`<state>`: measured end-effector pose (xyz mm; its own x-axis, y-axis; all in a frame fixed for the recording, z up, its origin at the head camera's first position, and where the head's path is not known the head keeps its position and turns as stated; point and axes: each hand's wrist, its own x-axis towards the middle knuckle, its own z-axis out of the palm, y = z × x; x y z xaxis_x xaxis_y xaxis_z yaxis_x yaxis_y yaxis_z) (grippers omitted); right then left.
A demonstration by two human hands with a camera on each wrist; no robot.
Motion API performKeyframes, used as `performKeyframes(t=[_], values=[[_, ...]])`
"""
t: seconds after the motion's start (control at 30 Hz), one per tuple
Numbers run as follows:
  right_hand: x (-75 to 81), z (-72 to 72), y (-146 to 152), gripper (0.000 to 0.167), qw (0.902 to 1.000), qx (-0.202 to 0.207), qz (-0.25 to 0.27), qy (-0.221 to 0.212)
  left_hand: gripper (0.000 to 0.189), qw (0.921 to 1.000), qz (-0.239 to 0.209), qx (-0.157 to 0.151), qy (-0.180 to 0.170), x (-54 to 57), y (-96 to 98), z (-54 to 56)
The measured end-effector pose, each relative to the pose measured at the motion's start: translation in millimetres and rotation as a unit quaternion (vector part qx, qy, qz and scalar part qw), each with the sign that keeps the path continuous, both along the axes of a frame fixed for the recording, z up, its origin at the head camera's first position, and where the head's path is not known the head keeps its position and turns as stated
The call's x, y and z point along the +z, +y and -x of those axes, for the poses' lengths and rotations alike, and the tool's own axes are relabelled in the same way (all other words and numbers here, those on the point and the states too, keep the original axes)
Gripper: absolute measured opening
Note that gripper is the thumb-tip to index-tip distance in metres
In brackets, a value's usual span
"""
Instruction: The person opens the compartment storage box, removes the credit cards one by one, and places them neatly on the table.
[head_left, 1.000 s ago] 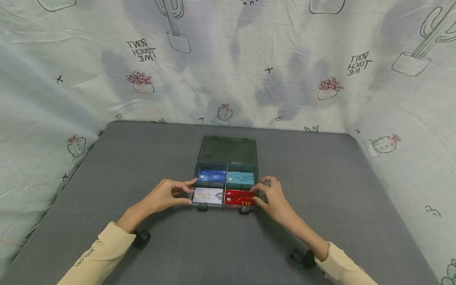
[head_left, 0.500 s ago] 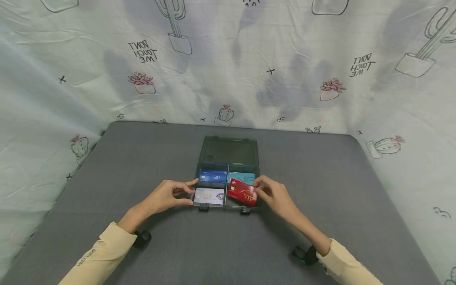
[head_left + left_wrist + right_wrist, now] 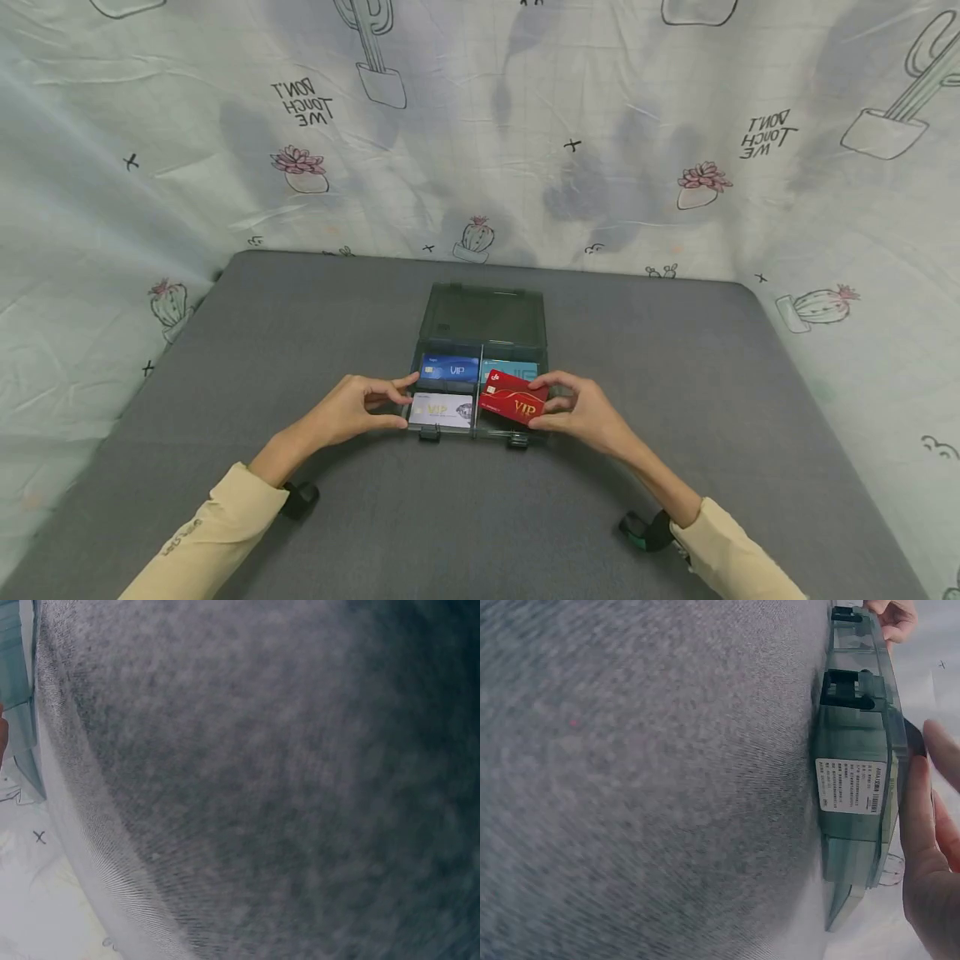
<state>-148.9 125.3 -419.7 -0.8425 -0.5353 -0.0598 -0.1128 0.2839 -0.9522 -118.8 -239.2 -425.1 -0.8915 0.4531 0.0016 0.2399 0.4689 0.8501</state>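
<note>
Red and glossy, the rectangular VIP card [image 3: 513,397] is in the right hand [image 3: 588,411], that grip pinching its right edge between thumb and fingers! It's slanted over the near right section of a translucent dark-green plastic box [image 3: 497,426], overlapping the teal VIP card [image 3: 519,368] in the far right. Across on the other side, the left hand [image 3: 356,408] has its grip spread, thumb and fingertips at the box's left edge; how firmly they press, the blurry left wrist view won't say. Far left lies a blue VIP card [image 3: 450,368], near left a white VIP card [image 3: 441,410]. Open lid [image 3: 483,315] at the back, everything on a grey cloth-covered tabletop [image 3: 360,517].
</note>
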Motion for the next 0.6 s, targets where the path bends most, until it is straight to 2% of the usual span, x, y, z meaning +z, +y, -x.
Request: performKeyframes(t=[0.2, 0.43, 0.6], values=[[1.2, 0.2, 2.8, 0.043, 0.9994, 0.020, 0.017, -0.021, 0.025, 0.9999, -0.002, -0.007, 0.007, -2.8, -0.7, 0.4], [0.7, -0.9, 1.5, 0.055, 0.9976, 0.016, 0.034, -0.059, 0.024, 0.9998, -0.002, -0.010, 0.016, -5.6, -1.0, -0.6], [-4.3, -0.8, 5.7, 0.052, 0.9969, 0.027, 0.051, -0.053, 0.026, 0.9998, 0.001, -0.007, 0.018, -6.9, -1.1, -1.3]])
